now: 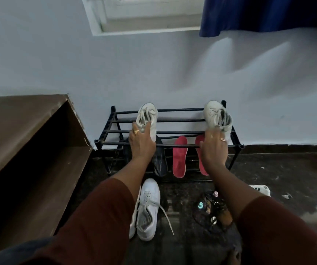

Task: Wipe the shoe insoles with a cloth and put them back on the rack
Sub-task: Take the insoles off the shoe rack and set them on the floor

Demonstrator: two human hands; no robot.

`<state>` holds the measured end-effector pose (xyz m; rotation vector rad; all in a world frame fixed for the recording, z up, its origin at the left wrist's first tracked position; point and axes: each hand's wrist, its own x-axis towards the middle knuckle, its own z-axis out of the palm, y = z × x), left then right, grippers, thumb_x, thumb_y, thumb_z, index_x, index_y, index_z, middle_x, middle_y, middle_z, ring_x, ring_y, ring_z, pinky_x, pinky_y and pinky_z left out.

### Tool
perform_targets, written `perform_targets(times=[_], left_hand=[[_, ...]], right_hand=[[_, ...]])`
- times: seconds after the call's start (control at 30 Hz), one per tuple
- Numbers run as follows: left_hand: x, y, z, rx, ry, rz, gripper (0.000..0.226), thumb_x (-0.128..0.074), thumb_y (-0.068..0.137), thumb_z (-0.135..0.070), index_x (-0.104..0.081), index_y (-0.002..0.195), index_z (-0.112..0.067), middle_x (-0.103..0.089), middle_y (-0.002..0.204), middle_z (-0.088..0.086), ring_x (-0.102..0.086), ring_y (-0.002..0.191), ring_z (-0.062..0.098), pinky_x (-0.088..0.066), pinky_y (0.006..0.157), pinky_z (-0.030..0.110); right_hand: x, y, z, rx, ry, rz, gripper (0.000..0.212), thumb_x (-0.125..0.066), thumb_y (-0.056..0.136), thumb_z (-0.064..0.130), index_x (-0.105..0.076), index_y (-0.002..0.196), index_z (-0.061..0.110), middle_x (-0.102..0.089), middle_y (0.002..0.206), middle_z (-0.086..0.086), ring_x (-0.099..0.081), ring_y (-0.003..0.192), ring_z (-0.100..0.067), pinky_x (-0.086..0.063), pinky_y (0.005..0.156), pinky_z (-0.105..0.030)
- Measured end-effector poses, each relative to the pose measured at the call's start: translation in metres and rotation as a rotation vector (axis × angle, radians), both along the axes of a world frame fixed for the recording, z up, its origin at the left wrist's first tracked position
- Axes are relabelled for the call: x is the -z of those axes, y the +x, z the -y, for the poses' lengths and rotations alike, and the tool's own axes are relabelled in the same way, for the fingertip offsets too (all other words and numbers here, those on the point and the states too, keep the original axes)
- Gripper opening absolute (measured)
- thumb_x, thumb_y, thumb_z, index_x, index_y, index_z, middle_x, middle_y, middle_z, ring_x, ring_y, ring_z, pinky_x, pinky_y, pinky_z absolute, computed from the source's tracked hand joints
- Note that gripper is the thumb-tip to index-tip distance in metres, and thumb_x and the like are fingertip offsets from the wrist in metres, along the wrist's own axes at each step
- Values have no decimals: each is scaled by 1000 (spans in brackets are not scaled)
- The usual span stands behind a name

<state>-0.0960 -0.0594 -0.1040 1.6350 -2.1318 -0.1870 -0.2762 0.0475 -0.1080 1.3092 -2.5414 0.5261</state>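
Gripping sneakers (146,116) by heels w/ L hand (141,142) & R hand (214,148); red insoles (180,155) lie front-to-back, toes to wall (154,73).

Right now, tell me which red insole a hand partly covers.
The right red insole: the right hand, holding a pale shoe on the rack, hides its right edge. The left red insole has no hand over it.

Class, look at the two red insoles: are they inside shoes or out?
Out. The red insoles lie bare on the black metal rack's lower level, no shoe around them; the right hand partly covers one.
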Motion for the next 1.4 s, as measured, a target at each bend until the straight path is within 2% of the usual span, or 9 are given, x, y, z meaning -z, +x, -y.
perform_targets(times=[0.2,0.3,0.47,0.57,0.7,0.87,1.03,1.2,1.4], left_hand=[[-3,-16,24,-61,200,-92,60,-60,87,-18,-32,140,-20,-42,126,23,-47,113,38,-44,89,41],[-3,-18,27,-53,190,-179,42,-57,88,-8,-39,126,-10,-51,115,22,-58,97,37,-48,79,42],[2,-13,27,-25,142,-322,14,-40,92,-11,-48,103,-11,-60,98,19,-65,79,29,-42,61,30],[3,-14,11,-1,58,-313,25,-31,98,-28,-52,107,-18,-59,103,16,-64,76,22,-35,57,25],[1,-7,-28,30,67,-311,28,-51,94,-8,-48,122,-11,-53,99,10,-45,62,8,-34,64,23],[15,7,-95,73,88,-288,29,-62,89,-12,-52,116,-5,-63,98,16,-64,87,33,-47,68,36],[39,32,-152,140,164,-296,29,-62,87,-14,-52,112,-2,-58,105,19,-60,92,36,-51,77,39],[68,48,-200,195,145,-289,51,-83,56,0,-48,90,-12,-63,64,16,-63,49,31,-46,36,31],[104,71,-245,213,164,-225,63,-94,34,-8,-54,82,-14,-62,53,6,-59,39,21,-39,31,25]], right_hand=[[-4,-36,19,178,5,209,56,-60,88,24,-33,136,18,-7,148,-27,-23,131,-47,-31,105,-53],[-5,-52,25,176,-8,425,42,-64,86,24,-42,121,13,-29,136,-27,-42,116,-47,-40,94,-53],[-15,-62,21,142,-88,444,28,-58,87,9,-53,113,-1,-51,114,-30,-55,99,-45,-46,81,-43],[-11,-48,13,191,-234,515,19,-63,82,6,-59,99,-2,-59,102,-28,-59,93,-43,-49,76,-41],[-1,-16,-9,222,-277,501,22,-61,84,12,-58,102,-1,-59,102,-26,-59,91,-40,-48,74,-40],[9,32,-51,229,-172,455,30,-58,88,23,-56,108,0,-57,110,-23,-59,95,-37,-46,74,-38],[20,76,-98,158,-244,534,27,-62,86,18,-60,102,-4,-57,104,-29,-61,87,-40,-46,70,-39],[44,110,-144,153,-172,593,27,-60,87,21,-59,101,-2,-55,111,-25,-60,90,-40,-45,72,-39],[76,133,-194,148,-57,650,26,-60,86,19,-60,100,-3,-53,116,-26,-58,93,-42,-43,75,-41]])
